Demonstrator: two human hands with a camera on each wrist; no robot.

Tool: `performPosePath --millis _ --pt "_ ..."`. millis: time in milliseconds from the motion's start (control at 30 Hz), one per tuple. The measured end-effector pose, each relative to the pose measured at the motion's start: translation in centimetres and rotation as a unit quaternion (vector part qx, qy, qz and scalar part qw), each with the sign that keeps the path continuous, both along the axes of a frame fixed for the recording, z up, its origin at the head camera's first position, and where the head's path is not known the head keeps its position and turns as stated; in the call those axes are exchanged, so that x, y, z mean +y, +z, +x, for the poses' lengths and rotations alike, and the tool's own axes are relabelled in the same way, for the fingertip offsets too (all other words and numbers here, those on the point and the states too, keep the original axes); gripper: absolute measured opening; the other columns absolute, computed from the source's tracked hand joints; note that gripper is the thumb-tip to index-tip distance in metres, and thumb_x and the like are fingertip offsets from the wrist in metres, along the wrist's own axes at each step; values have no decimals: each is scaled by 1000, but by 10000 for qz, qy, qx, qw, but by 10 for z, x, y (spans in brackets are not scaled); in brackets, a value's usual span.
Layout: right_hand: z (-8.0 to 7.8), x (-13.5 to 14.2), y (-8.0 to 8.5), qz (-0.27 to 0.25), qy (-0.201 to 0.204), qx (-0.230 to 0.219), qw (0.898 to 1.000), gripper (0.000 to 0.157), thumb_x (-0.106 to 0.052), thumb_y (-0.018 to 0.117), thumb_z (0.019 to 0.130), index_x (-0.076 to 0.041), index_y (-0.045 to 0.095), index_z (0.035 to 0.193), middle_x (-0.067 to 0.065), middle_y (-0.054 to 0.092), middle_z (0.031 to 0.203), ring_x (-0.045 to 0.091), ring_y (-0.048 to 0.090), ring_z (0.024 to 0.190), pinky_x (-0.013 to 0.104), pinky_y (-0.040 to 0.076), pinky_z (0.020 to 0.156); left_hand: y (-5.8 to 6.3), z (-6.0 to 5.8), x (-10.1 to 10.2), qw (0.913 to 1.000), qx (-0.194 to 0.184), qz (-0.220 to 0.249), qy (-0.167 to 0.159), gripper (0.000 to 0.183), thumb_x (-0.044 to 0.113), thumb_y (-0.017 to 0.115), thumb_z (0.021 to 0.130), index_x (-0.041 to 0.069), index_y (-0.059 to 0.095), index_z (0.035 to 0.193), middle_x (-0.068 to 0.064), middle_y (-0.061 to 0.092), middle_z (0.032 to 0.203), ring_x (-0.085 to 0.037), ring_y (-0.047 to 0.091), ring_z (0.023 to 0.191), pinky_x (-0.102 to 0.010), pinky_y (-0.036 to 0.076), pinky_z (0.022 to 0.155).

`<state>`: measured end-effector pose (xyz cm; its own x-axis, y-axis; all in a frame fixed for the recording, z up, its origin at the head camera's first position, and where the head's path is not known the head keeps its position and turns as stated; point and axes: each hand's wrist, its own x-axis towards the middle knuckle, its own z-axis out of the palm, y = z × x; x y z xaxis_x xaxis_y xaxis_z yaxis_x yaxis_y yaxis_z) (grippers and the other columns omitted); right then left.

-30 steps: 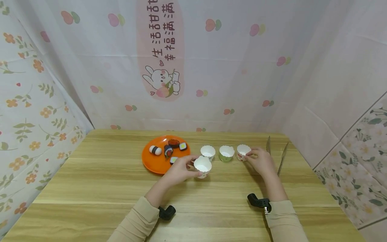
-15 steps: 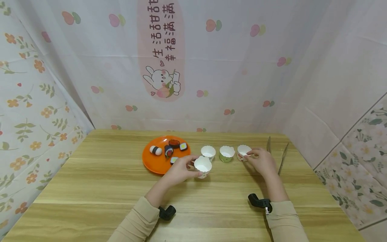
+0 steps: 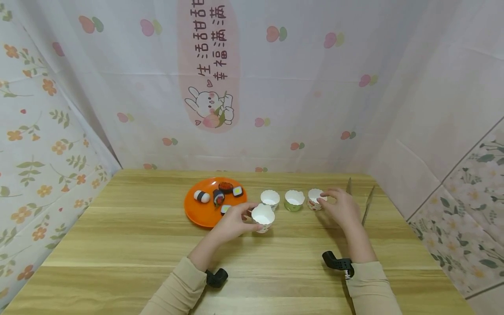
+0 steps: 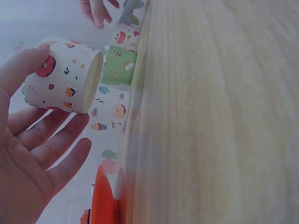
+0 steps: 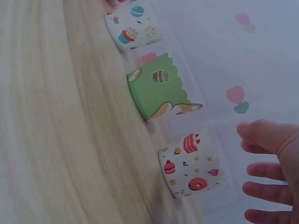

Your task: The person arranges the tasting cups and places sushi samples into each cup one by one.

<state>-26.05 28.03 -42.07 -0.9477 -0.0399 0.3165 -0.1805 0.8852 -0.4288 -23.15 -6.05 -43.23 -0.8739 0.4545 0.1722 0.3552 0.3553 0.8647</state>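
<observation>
Cup (image 3: 263,218), floral, nearest: pinched between thumb and fingers of left hand (image 3: 232,223), raised above table (image 3: 275,267). Right hand (image 3: 342,208): hovered, fingers loosely parted, gripped nothing, just beside red-patterned cup (image 3: 313,204). Green cup (image 3: 293,202), blue-patterned cup (image 3: 269,198): stood leftward in row. Orange plate (image 3: 197,214): bore sushi (image 3: 201,196).

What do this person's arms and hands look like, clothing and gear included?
The left hand and right hand are ungloved. Beige sleeves stop short of them. A black, bent device shows by the left cuff; its counterpart by the right shows small holes.
</observation>
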Motion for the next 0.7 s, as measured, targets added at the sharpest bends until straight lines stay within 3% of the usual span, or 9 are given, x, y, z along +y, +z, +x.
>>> performPosePath --millis 333,567,700 --pt "5 -9 15 -66 277 408 9988 33 -33 68 90 -9 70 112 16 57 126 41 51 115 60 43 87 -2 -1 -1 9999 -17 128 -23 61 25 81 79 5 56 131 -2 62 118 -19 58 100 -35 50 85" --pt "11 -18 25 -93 413 639 9971 38 -41 66 90 -11 70 113 12 57 127 38 53 115 58 45 86 -2 -1 -1 10000 16 83 -13 61 25 81 79 5 56 131 -2 62 118 -19 58 100 -35 50 85" --pt "15 -25 32 -140 505 789 9955 35 -35 68 89 -10 70 113 12 57 129 38 52 116 59 43 88 -1 -1 -1 9999 33 96 -14 60 25 81 79 6 57 130 -1 62 116 -19 58 100 -35 50 86"
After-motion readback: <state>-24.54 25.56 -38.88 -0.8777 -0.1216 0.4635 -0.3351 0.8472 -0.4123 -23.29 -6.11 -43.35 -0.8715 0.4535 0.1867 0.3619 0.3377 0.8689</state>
